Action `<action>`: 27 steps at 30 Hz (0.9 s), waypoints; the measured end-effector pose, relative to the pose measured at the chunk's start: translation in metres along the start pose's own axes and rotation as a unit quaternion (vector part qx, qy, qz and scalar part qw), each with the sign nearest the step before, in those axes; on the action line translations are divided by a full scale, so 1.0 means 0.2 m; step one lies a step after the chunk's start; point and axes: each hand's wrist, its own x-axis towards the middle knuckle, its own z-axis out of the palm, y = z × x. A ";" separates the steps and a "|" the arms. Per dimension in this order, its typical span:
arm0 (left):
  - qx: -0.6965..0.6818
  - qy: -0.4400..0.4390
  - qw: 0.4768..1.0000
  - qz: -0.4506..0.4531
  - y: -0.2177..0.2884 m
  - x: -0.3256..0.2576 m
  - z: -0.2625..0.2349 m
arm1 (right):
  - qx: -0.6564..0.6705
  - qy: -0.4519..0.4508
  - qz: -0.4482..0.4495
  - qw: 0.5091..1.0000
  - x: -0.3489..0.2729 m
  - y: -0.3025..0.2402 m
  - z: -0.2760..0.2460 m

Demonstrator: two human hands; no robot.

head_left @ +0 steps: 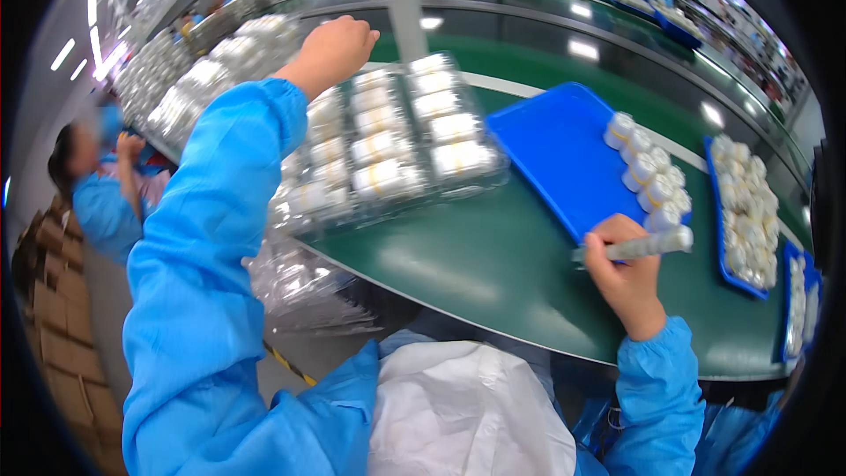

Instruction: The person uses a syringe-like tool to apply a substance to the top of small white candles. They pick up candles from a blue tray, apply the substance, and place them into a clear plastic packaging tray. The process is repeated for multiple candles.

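Observation:
My left hand (pixel 337 51) is raised over the far edge of a clear plastic blister tray, its fingers curled together. Whatever they may hold is hidden. Rows of short white cylindrical parts with yellowish bands (pixel 377 145) fill the tray's pockets. My right hand (pixel 624 275) grips a pale, thick pen-shaped tool (pixel 648 245), lying nearly level across the fingers. Just beyond that hand is a blue tray (pixel 551 145), its left part bare. Along its right side stand several white cylindrical parts (pixel 648 167).
A green worktable (pixel 458 256) curves around me. More blue trays of white parts (pixel 747 211) stand at the right. Stacked blister packs (pixel 220 70) crowd the far left. Clear plastic trays (pixel 308 286) hang below the table edge. A metal post (pixel 404 4) rises behind. A co-worker (pixel 106 189) is at the left.

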 end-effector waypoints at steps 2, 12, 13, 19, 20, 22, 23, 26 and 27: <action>-0.097 0.041 0.992 0.071 0.26 0.06 -0.07 | 0.006 -0.029 -0.019 0.999 0.01 -0.01 0.02; -0.346 -0.023 0.912 0.219 1.73 0.33 0.08 | -0.096 -0.017 -0.110 0.989 0.04 0.03 0.00; -0.350 -0.036 0.907 0.231 1.78 0.37 0.16 | -0.096 -0.017 -0.110 0.989 0.04 0.02 -0.01; -0.439 -0.059 0.880 0.171 1.76 0.32 0.28 | -0.047 -0.038 -0.075 0.995 0.01 0.01 0.00; -0.446 -0.049 0.882 0.145 1.74 0.28 0.23 | -0.036 -0.027 -0.069 0.997 0.01 0.03 -0.01; -0.468 0.025 0.878 0.095 1.61 0.19 0.14 | -0.006 -0.017 -0.048 0.999 0.02 0.03 -0.02; -0.462 0.049 0.882 0.077 1.52 0.12 0.07 | 0.023 -0.002 -0.025 0.999 0.03 0.02 -0.03; -0.495 0.040 0.857 0.134 1.32 -0.16 -0.20 | 0.094 0.085 0.073 0.989 0.05 -0.01 -0.10; -0.524 -0.047 0.841 0.127 1.27 -0.28 -0.30 | 0.107 0.105 0.084 0.985 0.06 -0.02 -0.12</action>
